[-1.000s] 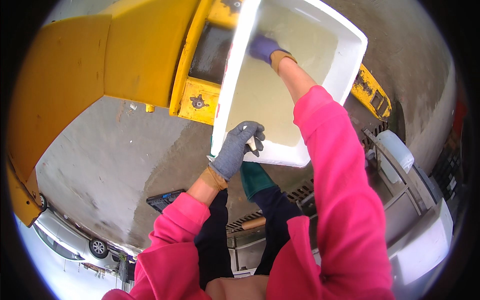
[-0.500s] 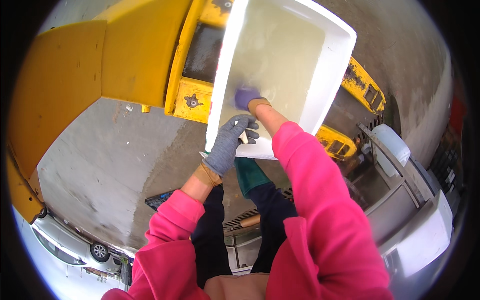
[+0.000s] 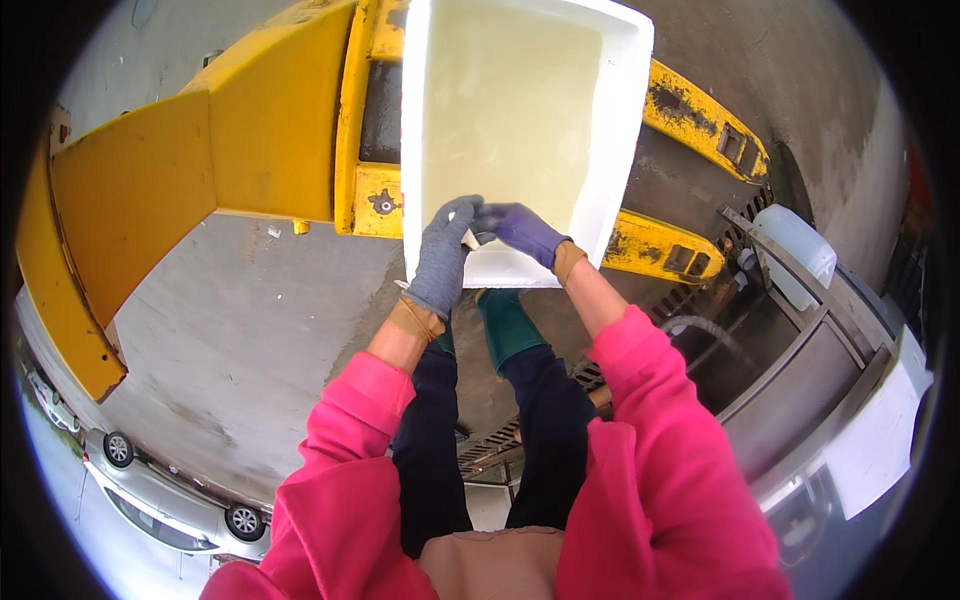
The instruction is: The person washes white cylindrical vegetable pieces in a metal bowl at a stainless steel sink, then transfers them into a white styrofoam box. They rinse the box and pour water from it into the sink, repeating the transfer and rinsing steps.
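Note:
A white foam box [image 3: 625, 125] holding cloudy, yellowish water [image 3: 510, 110] stands in front of me. Over its near end, my left hand [image 3: 440, 265] in a grey glove is closed around a small white piece [image 3: 471, 240], whose kind I cannot make out. My right hand [image 3: 525, 232], in a purple glove, meets it from the right with its fingers drawn together. The fingertips of both hands touch above the water. Whatever sits between the right fingers is hidden.
The box rests on the yellow forks [image 3: 665, 245] of a pallet truck, whose yellow body [image 3: 270, 120] reaches left. Below the box are my green boots [image 3: 508, 325]. A metal frame with a translucent plastic container [image 3: 795, 250] stands right. A silver car [image 3: 165, 510] is at lower left.
My right hand has come up out of the water and moved back to my left hand's fingertips. My left hand keeps the white piece. The view has shifted slightly.

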The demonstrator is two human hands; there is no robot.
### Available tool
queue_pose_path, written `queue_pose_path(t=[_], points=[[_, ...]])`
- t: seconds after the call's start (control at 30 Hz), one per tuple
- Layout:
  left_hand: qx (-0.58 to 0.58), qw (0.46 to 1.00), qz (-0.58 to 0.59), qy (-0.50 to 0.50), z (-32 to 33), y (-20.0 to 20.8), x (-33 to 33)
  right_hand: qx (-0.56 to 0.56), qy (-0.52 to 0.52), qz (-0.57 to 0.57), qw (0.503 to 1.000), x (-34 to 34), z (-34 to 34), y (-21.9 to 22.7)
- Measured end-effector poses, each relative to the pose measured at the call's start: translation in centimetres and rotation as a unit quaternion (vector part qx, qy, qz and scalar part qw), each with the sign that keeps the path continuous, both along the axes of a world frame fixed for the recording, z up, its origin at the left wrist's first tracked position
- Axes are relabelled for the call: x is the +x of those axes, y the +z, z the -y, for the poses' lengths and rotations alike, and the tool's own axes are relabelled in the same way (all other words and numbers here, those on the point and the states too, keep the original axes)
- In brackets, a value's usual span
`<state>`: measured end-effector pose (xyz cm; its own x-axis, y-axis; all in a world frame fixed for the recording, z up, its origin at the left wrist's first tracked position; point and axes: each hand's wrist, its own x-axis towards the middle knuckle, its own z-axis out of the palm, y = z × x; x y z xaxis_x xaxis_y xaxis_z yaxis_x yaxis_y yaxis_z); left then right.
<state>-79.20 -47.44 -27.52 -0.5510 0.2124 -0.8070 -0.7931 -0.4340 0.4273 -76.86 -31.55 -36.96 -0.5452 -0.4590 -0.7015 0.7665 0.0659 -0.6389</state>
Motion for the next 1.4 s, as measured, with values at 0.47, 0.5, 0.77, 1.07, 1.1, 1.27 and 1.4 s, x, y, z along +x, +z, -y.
queue_pose_path(t=[0.47,0.5,0.77,1.07,1.1,1.27,1.4], points=[[-0.448,0.709,-0.349,-0.418,-5.9,1.3,-1.8,-0.165,-0.503,0.06,0.846,-0.6,1.4,7.1],[-0.444,0.691,-0.375,-0.43,-5.8,2.0,-1.6,-0.128,-0.464,-0.049,0.875,-0.1,1.6,6.9],[-0.443,0.638,-0.5,-0.382,-3.5,7.4,-0.9,-0.068,-0.413,-0.082,0.904,0.4,2.5,5.2],[-0.423,0.78,-0.339,-0.311,1.3,8.0,-0.1,0.014,-0.514,0.119,0.849,3.4,-0.8,11.8],[-0.398,0.805,-0.316,-0.306,1.6,8.0,-0.4,-0.049,-0.527,0.088,0.844,3.8,-1.8,13.7],[-0.336,0.816,-0.336,-0.328,0.7,9.9,0.0,-0.331,-0.563,-0.11,0.749,8.5,-8.2,24.8],[-0.311,0.779,-0.375,-0.396,-3.0,12.5,1.7,-0.343,-0.6,-0.204,0.694,18.6,-15.5,35.1]])
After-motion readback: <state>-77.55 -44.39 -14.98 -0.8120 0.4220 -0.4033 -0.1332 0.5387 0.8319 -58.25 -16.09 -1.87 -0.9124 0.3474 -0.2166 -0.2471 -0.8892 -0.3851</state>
